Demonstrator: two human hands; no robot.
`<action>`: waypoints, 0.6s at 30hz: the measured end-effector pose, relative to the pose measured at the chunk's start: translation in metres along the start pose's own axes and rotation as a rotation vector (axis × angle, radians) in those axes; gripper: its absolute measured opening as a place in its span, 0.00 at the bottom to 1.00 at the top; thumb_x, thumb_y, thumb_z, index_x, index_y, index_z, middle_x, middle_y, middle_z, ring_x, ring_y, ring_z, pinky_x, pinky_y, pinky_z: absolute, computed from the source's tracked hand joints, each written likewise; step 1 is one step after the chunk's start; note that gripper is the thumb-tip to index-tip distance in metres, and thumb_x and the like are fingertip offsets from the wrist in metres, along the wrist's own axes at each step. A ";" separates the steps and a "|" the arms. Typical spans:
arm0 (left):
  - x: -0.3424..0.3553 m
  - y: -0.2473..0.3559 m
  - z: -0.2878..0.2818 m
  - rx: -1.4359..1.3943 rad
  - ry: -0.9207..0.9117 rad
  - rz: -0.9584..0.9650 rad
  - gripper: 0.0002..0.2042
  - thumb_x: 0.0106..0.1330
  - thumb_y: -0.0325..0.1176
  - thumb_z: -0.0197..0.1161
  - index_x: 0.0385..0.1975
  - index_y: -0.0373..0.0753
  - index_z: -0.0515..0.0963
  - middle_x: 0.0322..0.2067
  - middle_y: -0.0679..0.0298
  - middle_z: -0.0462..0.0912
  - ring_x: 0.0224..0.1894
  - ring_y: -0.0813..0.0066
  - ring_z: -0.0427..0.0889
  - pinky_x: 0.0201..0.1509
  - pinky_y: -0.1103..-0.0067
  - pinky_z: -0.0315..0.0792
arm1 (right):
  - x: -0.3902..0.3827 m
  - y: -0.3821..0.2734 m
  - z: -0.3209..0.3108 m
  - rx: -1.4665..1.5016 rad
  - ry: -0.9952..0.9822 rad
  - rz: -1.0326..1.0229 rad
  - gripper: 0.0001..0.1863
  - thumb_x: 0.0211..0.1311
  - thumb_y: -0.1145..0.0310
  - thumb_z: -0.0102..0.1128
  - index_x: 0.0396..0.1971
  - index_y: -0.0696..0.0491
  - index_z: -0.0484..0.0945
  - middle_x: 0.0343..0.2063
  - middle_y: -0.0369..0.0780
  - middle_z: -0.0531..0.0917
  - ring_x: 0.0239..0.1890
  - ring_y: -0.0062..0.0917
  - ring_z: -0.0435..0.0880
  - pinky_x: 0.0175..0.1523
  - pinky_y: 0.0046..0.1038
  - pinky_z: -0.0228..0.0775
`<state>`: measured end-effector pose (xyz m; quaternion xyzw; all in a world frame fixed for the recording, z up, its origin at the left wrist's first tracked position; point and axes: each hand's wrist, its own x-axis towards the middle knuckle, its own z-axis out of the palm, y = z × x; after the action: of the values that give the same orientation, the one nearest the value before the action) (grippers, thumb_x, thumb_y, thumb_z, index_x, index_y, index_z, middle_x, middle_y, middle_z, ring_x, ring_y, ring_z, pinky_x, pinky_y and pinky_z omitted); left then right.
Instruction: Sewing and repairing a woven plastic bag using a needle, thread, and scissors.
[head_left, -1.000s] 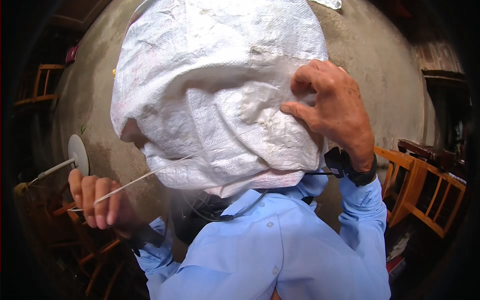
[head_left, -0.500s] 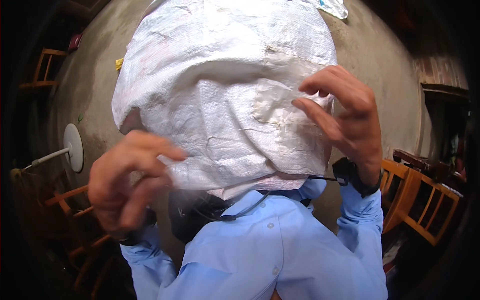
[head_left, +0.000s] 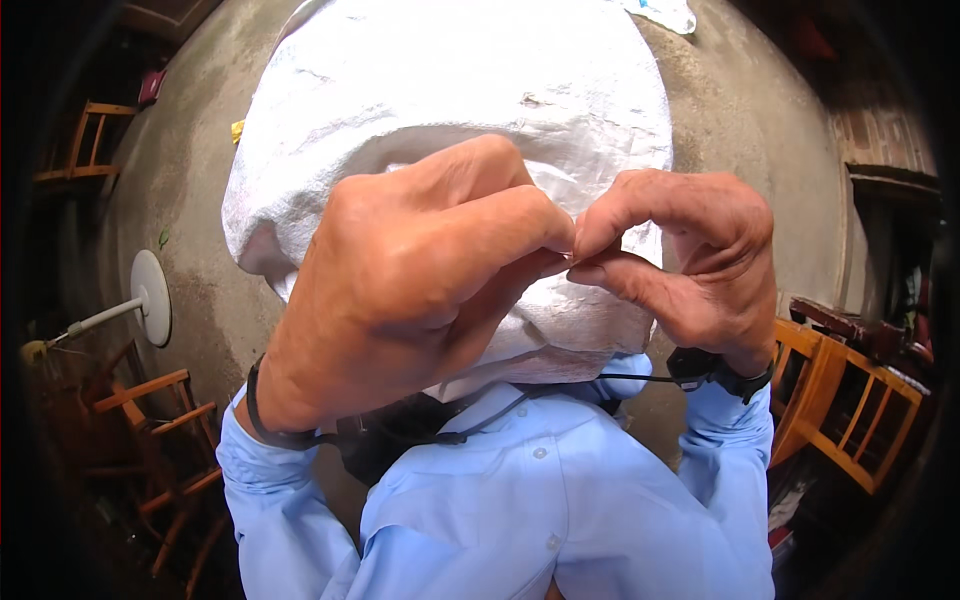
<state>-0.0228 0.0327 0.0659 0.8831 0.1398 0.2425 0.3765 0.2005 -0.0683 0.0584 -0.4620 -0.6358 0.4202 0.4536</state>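
A white woven plastic sack [head_left: 450,70] lies spread in front of me, with a fold across its lower part. My left hand [head_left: 420,260] is over it, fingers bent and pinched together at the centre. My right hand [head_left: 690,255] meets it from the right, thumb and forefinger pressed together against the left fingertips. Both hands are closed on something small at that meeting point, too small to make out. The patch and the thread from earlier are mostly hidden behind my hands.
Wooden chairs stand at left [head_left: 150,410] and right [head_left: 840,400]. A white pedestal fan or stand with a round base [head_left: 150,295] is on the concrete floor [head_left: 190,160] at left. A plastic bag [head_left: 665,15] is beyond the sack, and dark furniture lines the right edge.
My left hand, earlier at the lower left pulling a white thread taut, has swung up and right to the centre. My right hand has drawn its fingertips together and now meets the left.
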 end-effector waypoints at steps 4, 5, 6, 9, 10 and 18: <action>-0.026 0.002 -0.007 -0.147 0.196 -0.145 0.12 0.59 0.21 0.71 0.43 0.31 0.83 0.35 0.57 0.84 0.35 0.73 0.82 0.40 0.78 0.75 | -0.013 0.003 -0.041 -0.155 0.179 -0.101 0.17 0.57 0.87 0.64 0.48 0.62 0.85 0.38 0.46 0.89 0.40 0.26 0.88 0.47 0.26 0.81; -0.043 -0.003 -0.020 -0.126 0.201 -0.208 0.13 0.58 0.20 0.71 0.44 0.33 0.85 0.36 0.57 0.86 0.37 0.74 0.84 0.42 0.79 0.78 | -0.019 0.008 -0.064 -0.112 0.217 -0.170 0.17 0.61 0.84 0.64 0.51 0.62 0.84 0.40 0.46 0.89 0.41 0.27 0.88 0.48 0.26 0.82; -0.058 0.000 -0.027 -0.225 0.242 -0.422 0.11 0.64 0.21 0.68 0.46 0.32 0.84 0.36 0.60 0.85 0.38 0.75 0.83 0.47 0.79 0.76 | -0.030 0.004 -0.088 -0.081 0.255 -0.214 0.17 0.65 0.80 0.64 0.54 0.62 0.83 0.42 0.47 0.89 0.42 0.28 0.88 0.50 0.26 0.82; -0.143 -0.023 -0.042 -0.227 0.536 -0.686 0.13 0.71 0.27 0.65 0.52 0.31 0.81 0.41 0.63 0.84 0.43 0.77 0.82 0.51 0.79 0.75 | -0.042 0.015 -0.113 0.066 0.355 -0.290 0.21 0.72 0.70 0.62 0.61 0.63 0.78 0.48 0.50 0.84 0.49 0.32 0.84 0.59 0.34 0.78; -0.171 -0.034 -0.043 -0.168 0.600 -0.756 0.14 0.74 0.29 0.64 0.55 0.30 0.79 0.45 0.62 0.83 0.45 0.76 0.81 0.53 0.78 0.75 | -0.045 0.017 -0.127 0.208 0.320 -0.343 0.21 0.73 0.71 0.61 0.61 0.63 0.78 0.49 0.49 0.82 0.50 0.32 0.82 0.61 0.36 0.75; -0.248 -0.096 -0.002 -0.544 0.677 -1.024 0.29 0.74 0.46 0.65 0.65 0.30 0.70 0.54 0.59 0.80 0.54 0.73 0.78 0.64 0.74 0.69 | -0.007 0.065 -0.120 -0.194 0.709 0.064 0.16 0.70 0.67 0.67 0.52 0.59 0.85 0.44 0.43 0.89 0.50 0.28 0.86 0.63 0.32 0.77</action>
<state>-0.2396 -0.0076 -0.0836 0.4543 0.5853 0.3236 0.5885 0.3310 -0.0474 0.0233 -0.6393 -0.4612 0.1857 0.5866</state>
